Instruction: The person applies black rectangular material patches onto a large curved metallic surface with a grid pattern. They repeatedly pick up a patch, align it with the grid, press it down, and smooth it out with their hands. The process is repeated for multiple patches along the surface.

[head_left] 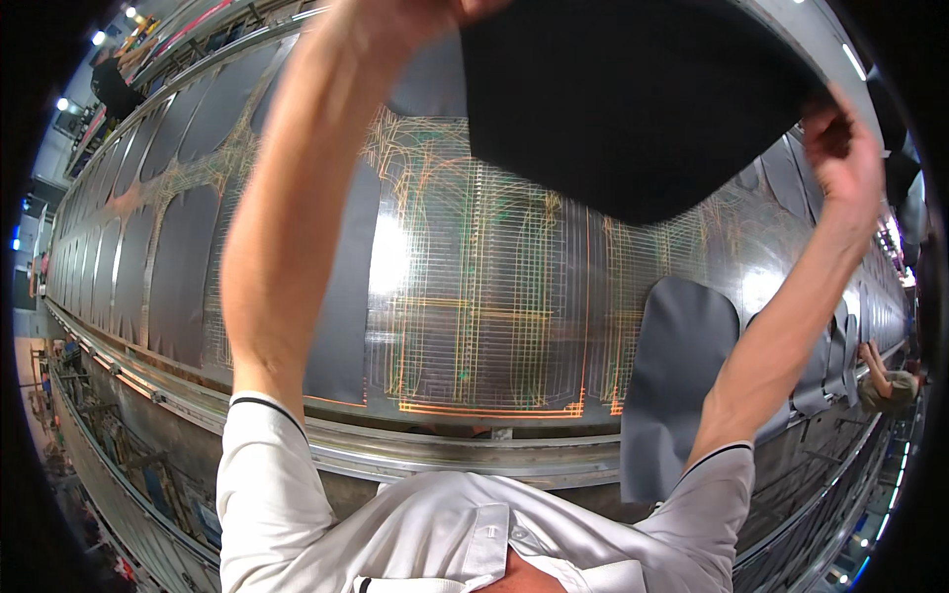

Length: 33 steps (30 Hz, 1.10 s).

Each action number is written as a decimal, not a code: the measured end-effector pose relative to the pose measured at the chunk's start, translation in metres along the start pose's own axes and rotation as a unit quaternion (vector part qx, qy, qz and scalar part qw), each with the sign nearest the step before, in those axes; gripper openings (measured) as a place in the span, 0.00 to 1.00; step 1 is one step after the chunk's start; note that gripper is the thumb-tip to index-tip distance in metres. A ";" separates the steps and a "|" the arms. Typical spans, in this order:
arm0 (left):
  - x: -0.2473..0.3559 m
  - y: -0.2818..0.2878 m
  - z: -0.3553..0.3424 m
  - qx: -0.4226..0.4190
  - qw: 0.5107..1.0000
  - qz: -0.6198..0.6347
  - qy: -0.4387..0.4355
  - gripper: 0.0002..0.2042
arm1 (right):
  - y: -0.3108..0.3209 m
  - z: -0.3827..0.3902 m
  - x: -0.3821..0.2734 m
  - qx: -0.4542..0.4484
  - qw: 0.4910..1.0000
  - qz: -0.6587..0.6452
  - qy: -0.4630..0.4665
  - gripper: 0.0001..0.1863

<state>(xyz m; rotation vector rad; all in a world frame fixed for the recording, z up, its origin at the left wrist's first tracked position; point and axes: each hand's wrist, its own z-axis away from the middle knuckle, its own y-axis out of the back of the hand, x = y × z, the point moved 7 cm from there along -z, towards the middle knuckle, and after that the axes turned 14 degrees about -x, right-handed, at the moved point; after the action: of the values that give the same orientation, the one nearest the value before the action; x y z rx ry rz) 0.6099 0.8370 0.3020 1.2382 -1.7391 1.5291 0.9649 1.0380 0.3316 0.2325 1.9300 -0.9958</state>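
Note:
A large black flexible sheet [633, 99] hangs raised across the upper middle. My right hand [840, 153] grips its right edge, fingers curled round it. My left hand [473, 10], blurred and cut off by the top of the picture, holds the sheet's upper left corner. Beneath lies a long metal table [494, 356] marked with dense orange, green and yellow lines. A grey cut piece [672, 326] lies partly over the near edge, beside my right forearm, and another grey piece [336, 336] lies flat behind my left forearm.
More grey pieces [183, 277] lie in rows along the table to the left and right. Metal rails [445, 450] run along the near edge. A co-worker in olive [885, 385] stands at the right, hands at the table. A person in dark clothing [114, 84] is across at the upper left.

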 end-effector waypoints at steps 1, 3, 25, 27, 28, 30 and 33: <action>0.051 -0.003 0.004 -0.057 0.998 -0.013 -0.030 0.05 | -0.023 -0.020 0.000 -0.070 0.997 -0.021 0.005 0.04; 0.094 -0.008 -0.008 -0.045 0.994 -0.042 -0.090 0.10 | -0.054 -0.039 0.000 -0.125 0.992 -0.019 0.002 0.08; -0.249 0.160 0.346 0.206 0.860 -0.175 0.433 0.14 | 0.050 0.312 0.344 0.245 0.909 0.110 -0.318 0.12; -0.261 0.158 0.361 0.213 0.863 -0.156 0.431 0.17 | 0.057 0.331 0.352 0.255 0.905 0.114 -0.321 0.12; -0.263 0.152 0.365 0.212 0.861 -0.154 0.436 0.17 | 0.061 0.339 0.356 0.259 0.903 0.115 -0.322 0.11; -0.264 0.136 0.370 0.202 0.859 -0.149 0.447 0.17 | 0.067 0.352 0.358 0.259 0.904 0.123 -0.317 0.11; -0.264 0.129 0.380 0.202 0.856 -0.143 0.453 0.16 | 0.071 0.368 0.361 0.274 0.900 0.120 -0.318 0.11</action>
<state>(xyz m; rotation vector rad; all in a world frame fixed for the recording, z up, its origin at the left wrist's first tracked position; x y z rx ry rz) 0.6884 0.5462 -0.0720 0.6731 -0.6147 1.8941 1.0383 0.7374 -0.0872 0.3967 0.9784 -1.2400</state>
